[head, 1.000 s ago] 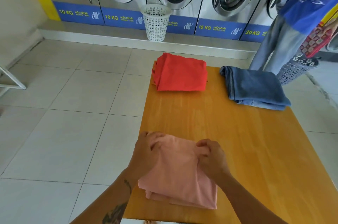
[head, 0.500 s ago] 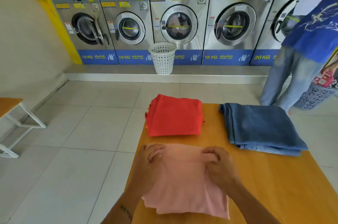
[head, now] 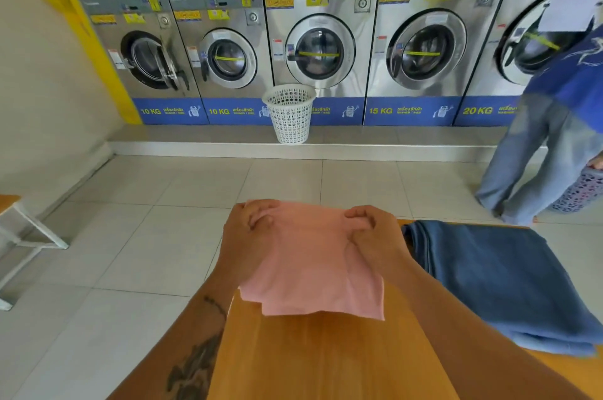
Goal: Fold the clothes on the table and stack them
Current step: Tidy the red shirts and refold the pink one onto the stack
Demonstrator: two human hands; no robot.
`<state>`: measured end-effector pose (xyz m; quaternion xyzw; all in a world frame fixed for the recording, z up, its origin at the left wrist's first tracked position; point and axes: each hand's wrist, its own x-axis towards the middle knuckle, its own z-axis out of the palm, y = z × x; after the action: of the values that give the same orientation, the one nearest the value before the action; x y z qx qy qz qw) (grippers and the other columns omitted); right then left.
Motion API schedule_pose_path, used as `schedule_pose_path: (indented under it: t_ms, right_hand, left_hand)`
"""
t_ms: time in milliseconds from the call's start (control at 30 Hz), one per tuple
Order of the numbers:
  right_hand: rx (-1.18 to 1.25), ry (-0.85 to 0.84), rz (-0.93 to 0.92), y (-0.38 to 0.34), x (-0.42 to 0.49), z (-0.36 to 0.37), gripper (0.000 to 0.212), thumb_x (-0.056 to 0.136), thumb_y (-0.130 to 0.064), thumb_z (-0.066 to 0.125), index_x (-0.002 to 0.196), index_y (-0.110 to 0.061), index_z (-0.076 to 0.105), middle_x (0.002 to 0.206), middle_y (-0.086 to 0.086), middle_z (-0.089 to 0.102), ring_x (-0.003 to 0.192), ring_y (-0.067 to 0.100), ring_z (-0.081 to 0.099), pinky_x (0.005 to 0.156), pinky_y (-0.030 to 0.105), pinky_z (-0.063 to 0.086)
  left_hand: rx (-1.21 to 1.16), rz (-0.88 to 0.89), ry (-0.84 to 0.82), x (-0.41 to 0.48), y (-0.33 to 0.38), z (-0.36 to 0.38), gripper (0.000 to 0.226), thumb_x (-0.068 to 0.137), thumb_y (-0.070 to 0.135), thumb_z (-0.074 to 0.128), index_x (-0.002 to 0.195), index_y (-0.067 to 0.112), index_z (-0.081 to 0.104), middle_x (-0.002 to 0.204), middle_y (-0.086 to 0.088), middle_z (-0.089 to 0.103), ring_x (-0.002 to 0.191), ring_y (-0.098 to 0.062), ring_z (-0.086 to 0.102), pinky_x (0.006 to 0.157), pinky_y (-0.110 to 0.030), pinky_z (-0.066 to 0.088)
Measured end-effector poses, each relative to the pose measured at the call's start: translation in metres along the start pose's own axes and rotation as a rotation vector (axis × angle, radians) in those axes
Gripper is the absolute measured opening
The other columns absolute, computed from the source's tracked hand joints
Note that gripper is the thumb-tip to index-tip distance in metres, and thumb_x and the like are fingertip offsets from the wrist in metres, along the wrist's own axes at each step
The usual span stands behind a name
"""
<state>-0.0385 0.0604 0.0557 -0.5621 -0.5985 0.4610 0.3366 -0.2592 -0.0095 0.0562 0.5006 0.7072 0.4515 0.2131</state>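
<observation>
From the head camera we see our left hand [head: 249,238] and right hand [head: 375,236] each pinching a top corner of the folded pink garment [head: 313,269], lifted over the wooden table [head: 326,357] at 12 o'clock. It hides whatever lies beyond it. At 2 o'clock lie the folded jeans [head: 502,285], their far corner cut off. Another person [head: 554,138] is half out of frame.

Bare worktop [head: 326,360] lies open beneath the arms; folded jeans [head: 496,282] crowd its right side.
</observation>
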Motion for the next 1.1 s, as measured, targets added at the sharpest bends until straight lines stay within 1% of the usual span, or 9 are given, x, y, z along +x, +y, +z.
schedule_pose_path:
  t_ms: [133, 267, 367, 467, 600, 700, 767, 900, 1100]
  right_hand:
    - [-0.045, 0.047, -0.01, -0.001, 0.051, 0.023, 0.042, 0.082, 0.005, 0.047, 0.093, -0.03, 0.068, 0.094, -0.009, 0.066, 0.078, 0.012, 0.062, 0.058, 0.025, 0.052]
    - [-0.412, 0.001, -0.04, 0.038, 0.082, 0.042, 0.041, 0.087, -0.003, 0.048, 0.113, -0.029, 0.065, 0.123, 0.004, 0.053, 0.074, 0.01, 0.053, 0.056, 0.013, 0.038]
    - [-0.525, -0.014, -0.057, 0.061, 0.086, 0.044, 0.04, 0.093, -0.015, 0.047, 0.128, -0.031, 0.06, 0.129, 0.004, 0.049, 0.069, 0.004, 0.047, 0.055, 0.011, 0.036]
    - [-0.581, -0.009, -0.067, 0.06, 0.086, 0.041, 0.038, 0.094, -0.019, 0.047, 0.127, -0.034, 0.059, 0.131, 0.004, 0.048, 0.078, 0.006, 0.05, 0.063, 0.01, 0.038]
    - [-0.835, 0.129, -0.145, 0.035, 0.073, 0.051, 0.042, 0.091, -0.017, 0.049, 0.128, -0.034, 0.059, 0.149, 0.004, 0.037, 0.132, 0.032, 0.036, 0.107, 0.046, 0.036]
    - [-1.027, 0.177, -0.414, 0.022, 0.055, 0.072, 0.041, 0.085, -0.028, 0.054, 0.125, -0.035, 0.058, 0.152, 0.005, 0.036, 0.144, 0.034, 0.023, 0.114, 0.06, 0.015]
    - [-1.108, 0.114, -0.459, 0.032, 0.052, 0.081, 0.042, 0.087, -0.039, 0.044, 0.128, -0.036, 0.052, 0.151, 0.006, 0.037, 0.142, 0.036, 0.026, 0.11, 0.066, 0.015]
    - [-1.064, -0.046, -0.253, 0.07, 0.06, 0.076, 0.056, 0.092, -0.058, 0.011, 0.147, -0.046, 0.014, 0.159, -0.002, 0.018, 0.143, 0.031, 0.018, 0.105, 0.058, 0.03]
    - [-0.964, -0.159, -0.295, 0.087, 0.096, 0.072, 0.058, 0.092, -0.06, 0.01, 0.148, -0.044, 0.017, 0.158, -0.003, 0.023, 0.143, 0.028, 0.02, 0.113, 0.051, 0.029]
  left_hand:
    - [0.007, 0.004, 0.021, 0.062, -0.026, 0.009, 0.033, 0.096, 0.01, 0.053, 0.106, 0.038, 0.068, 0.118, 0.006, 0.055, 0.106, -0.009, 0.054, 0.09, -0.012, 0.032]
    - [0.282, -0.05, -0.262, 0.091, -0.079, 0.04, 0.051, 0.094, 0.012, 0.038, 0.125, 0.046, 0.059, 0.13, -0.004, 0.05, 0.089, -0.012, 0.056, 0.08, -0.017, 0.045]
    - [0.379, -0.094, -0.328, 0.089, -0.096, 0.053, 0.045, 0.102, 0.026, 0.028, 0.139, 0.045, 0.045, 0.138, -0.005, 0.035, 0.107, -0.026, 0.053, 0.101, -0.038, 0.045]
    - [0.35, -0.065, -0.305, 0.088, -0.097, 0.049, 0.043, 0.102, 0.028, 0.031, 0.139, 0.046, 0.042, 0.144, -0.006, 0.027, 0.11, -0.029, 0.053, 0.102, -0.04, 0.045]
    - [0.456, 0.013, -0.142, 0.081, -0.086, 0.039, 0.044, 0.096, 0.018, 0.041, 0.133, 0.04, 0.051, 0.157, -0.006, 0.015, 0.141, -0.033, 0.025, 0.114, -0.05, 0.031]
    - [0.547, 0.301, -0.065, 0.073, -0.067, 0.042, 0.04, 0.092, 0.024, 0.041, 0.126, 0.031, 0.059, 0.154, -0.003, 0.032, 0.143, -0.026, 0.025, 0.119, -0.046, 0.019]
    - [0.635, 0.439, -0.128, 0.073, -0.067, 0.052, 0.043, 0.095, 0.035, 0.031, 0.125, 0.026, 0.06, 0.147, -0.002, 0.043, 0.137, -0.025, 0.036, 0.117, -0.045, 0.023]
    - [0.761, 0.404, -0.255, 0.07, -0.099, 0.072, 0.063, 0.098, 0.043, 0.007, 0.149, 0.022, 0.036, 0.156, 0.0, 0.033, 0.146, -0.022, 0.025, 0.119, -0.045, 0.02]
    - [0.708, 0.241, -0.208, 0.064, -0.106, 0.089, 0.071, 0.093, 0.045, -0.004, 0.157, 0.021, 0.015, 0.166, -0.003, 0.008, 0.153, -0.022, -0.001, 0.123, -0.044, 0.005]
